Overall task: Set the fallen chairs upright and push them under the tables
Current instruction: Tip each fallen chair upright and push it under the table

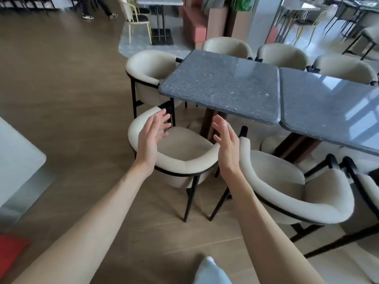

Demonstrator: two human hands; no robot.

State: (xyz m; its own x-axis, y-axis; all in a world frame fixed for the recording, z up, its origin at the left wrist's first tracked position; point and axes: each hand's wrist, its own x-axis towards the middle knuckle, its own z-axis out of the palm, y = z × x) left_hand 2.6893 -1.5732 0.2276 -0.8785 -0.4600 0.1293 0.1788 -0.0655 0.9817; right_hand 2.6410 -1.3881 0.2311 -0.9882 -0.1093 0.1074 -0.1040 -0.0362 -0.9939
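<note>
A cream upholstered armchair [180, 148] with black legs stands upright in front of me, its seat facing the dark speckled stone table [221, 85]. My left hand [151, 136] hovers with straight fingers above the chair's left armrest, holding nothing. My right hand [226, 146] is held out the same way above the right end of the curved backrest, palm turned inward. A second cream armchair [297, 193] stands upright just to the right, close to a second stone table [328, 107].
More cream armchairs [149, 70] ring the tables on the left end and the far side. A pale table corner [18, 152] juts in at the left. A person's legs [96, 9] stand far back. Wooden floor [61, 78] stretches out on the left.
</note>
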